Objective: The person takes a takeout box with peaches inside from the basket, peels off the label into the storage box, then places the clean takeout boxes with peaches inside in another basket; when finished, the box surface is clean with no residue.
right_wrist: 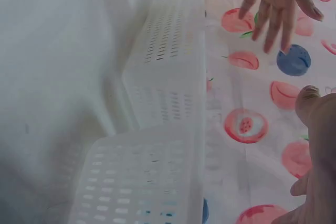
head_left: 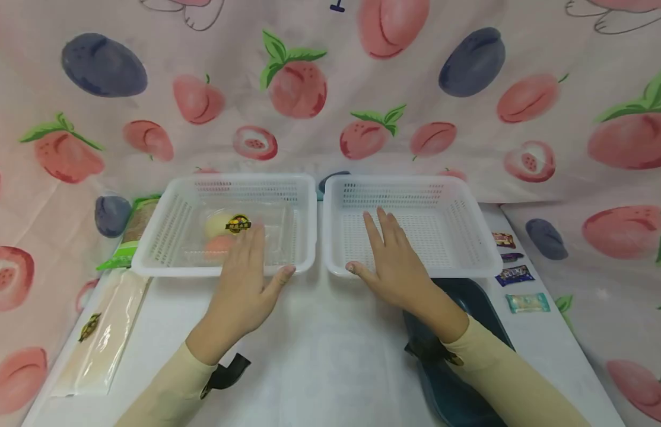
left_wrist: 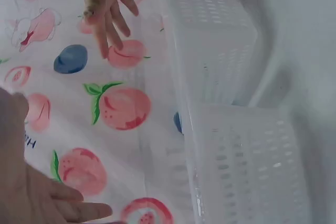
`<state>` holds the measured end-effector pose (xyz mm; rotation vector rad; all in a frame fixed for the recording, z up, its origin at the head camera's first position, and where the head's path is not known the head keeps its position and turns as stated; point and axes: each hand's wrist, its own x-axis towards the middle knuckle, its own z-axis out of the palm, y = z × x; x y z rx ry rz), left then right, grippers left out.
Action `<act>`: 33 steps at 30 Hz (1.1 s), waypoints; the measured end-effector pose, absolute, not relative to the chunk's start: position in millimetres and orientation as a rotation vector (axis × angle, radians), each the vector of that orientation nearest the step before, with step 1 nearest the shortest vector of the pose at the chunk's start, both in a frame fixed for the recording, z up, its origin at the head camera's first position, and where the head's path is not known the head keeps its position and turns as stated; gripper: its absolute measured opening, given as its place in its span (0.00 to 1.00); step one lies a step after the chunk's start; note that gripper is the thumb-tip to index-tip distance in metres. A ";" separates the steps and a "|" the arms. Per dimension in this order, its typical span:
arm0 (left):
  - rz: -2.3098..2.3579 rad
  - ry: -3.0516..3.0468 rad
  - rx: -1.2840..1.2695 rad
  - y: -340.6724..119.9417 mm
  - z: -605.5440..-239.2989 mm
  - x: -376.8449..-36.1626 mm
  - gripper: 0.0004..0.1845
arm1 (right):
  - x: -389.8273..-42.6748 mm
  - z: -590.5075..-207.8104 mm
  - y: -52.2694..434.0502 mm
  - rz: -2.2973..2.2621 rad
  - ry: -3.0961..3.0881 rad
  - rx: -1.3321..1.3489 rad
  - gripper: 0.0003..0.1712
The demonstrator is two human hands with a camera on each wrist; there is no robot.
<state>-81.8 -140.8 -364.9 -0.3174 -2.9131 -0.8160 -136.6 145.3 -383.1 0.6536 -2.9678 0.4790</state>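
Note:
Two white perforated plastic baskets stand side by side at the back of the table. In the left basket lies a clear plastic box with a pale yellow and an orange round item inside, partly covered by my hand. My left hand hovers over that basket's front rim, fingers straight and thumb spread. Above the front rim of the right basket, my right hand is held with fingers extended and spread. Neither hand holds anything. Both wrist views also show the hands raised above the baskets.
On the left lie a green-edged packet and a long clear packet of pale contents. A dark tray sits under my right forearm. Several small wrapped snacks, including a teal one, line the right side. A fruit-print cloth hangs behind.

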 end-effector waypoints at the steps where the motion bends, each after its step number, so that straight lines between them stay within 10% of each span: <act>1: -0.877 -2.888 -0.271 -143.9 -364.2 -77.9 0.45 | -138.0 -381.7 142.5 0.513 -2.973 0.649 0.58; 13: -1.175 -2.702 0.171 -177.1 -382.5 -51.0 0.32 | -156.5 -360.6 109.5 0.873 -2.973 0.614 0.51; 33: -1.767 -2.579 0.608 -219.1 -418.9 -60.8 0.37 | -184.8 -357.1 41.8 1.299 -3.038 0.526 0.35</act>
